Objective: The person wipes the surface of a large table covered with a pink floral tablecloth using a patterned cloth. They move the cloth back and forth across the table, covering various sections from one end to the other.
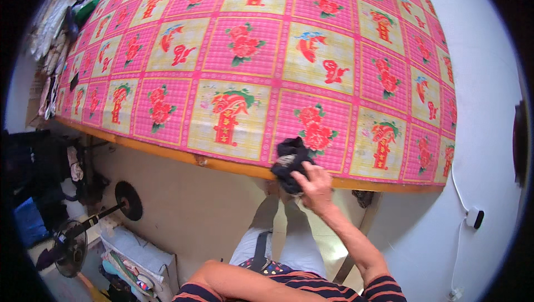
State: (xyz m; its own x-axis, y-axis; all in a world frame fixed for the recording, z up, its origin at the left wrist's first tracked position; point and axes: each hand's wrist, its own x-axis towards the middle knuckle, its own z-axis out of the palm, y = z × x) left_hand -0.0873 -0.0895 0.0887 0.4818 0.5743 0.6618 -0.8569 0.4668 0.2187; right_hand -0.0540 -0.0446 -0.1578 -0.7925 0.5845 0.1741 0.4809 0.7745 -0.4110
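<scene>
At the near wooden edge of a tabletop [183, 155], grips a crumpled black cloth [289, 160] in the right hand [312, 182], with thumb and fingers bent over its lower right side. Holds it across the border of a pink and yellow checked cover [239, 48], printed with red flowers and fish. Shows a bare left forearm [245, 282] across the lower edge; cannot tell the state of the left hand, out of view. Stands facing the tabletop in pale trousers [306, 252] and a dark striped shirt [384, 290]. Upper left: heaped clothes [50, 40]. Lower left: a black fan [72, 249] near folded fabrics [139, 252]. Right: a pale wall [489, 40] and a small white device [474, 217] with a cable.
</scene>
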